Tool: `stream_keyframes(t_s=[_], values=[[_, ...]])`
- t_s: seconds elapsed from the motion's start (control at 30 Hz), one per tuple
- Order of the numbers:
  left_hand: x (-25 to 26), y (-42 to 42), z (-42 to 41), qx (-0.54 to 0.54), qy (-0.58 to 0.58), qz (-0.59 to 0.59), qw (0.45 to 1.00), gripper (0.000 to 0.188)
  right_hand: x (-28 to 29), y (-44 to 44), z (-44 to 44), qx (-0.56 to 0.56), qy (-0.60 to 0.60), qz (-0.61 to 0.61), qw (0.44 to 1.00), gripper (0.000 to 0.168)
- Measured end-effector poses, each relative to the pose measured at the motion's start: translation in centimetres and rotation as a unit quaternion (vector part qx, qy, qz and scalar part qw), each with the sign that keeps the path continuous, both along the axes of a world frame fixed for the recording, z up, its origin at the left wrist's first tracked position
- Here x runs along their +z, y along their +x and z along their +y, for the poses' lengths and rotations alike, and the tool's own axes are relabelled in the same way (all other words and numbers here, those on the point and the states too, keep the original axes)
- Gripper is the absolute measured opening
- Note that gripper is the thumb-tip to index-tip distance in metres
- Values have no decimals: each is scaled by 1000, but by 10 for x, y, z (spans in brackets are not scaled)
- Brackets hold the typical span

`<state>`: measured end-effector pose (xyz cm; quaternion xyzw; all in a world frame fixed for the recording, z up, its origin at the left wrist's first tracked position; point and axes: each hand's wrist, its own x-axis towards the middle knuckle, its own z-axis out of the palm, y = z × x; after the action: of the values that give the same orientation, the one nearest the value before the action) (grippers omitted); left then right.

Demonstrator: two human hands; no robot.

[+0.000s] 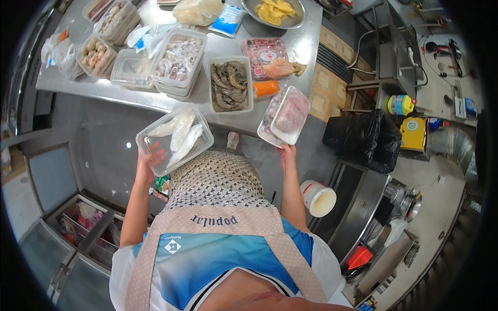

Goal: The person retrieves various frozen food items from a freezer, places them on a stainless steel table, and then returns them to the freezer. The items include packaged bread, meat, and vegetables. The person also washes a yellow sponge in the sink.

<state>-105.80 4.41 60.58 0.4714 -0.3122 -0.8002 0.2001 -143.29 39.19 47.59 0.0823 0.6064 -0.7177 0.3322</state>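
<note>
My left hand (151,160) grips a clear plastic container (155,128) from its left side and underneath. Inside lie several white, elongated pieces (181,132) that look like cleaned squid or fish. The container is tilted in front of the apron, near the table's edge. On the other side, my right hand (288,152) holds the near end of two film-wrapped foam trays (286,116), one overlapping the other. Pale pink meat shows in the upper tray. Just beyond the hands, a container of raw shrimp (230,84) and an orange wrapped roll (266,88) rest on the steel table (132,102).
More tubs of seafood (179,58), a frozen meat pack (264,52) and a metal bowl (276,13) stand on the table. A black-lined bin (362,138) and white bucket (320,198) are on the right. At lower left, an open chest freezer (87,229) holds bags.
</note>
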Motion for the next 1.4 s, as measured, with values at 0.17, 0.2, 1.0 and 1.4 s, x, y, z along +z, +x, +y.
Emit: stream_keyframes(t_s=[0.17, 0.2, 1.0, 1.4], values=[[-1, -16, 11, 0, -20, 31, 999, 83, 18, -35, -2, 182, 185, 51, 964, 29], [0, -17, 14, 3, -22, 34, 999, 84, 28, -41, -6, 129, 140, -3, 982, 27], [24, -11, 69, 93, -43, 12, 995, 83, 64, -215, -203, 253, 103, 119, 955, 26], [34, -35, 80, 122, 27, 86, 988, 80, 4, -49, -13, 237, 336, 54, 910, 25]])
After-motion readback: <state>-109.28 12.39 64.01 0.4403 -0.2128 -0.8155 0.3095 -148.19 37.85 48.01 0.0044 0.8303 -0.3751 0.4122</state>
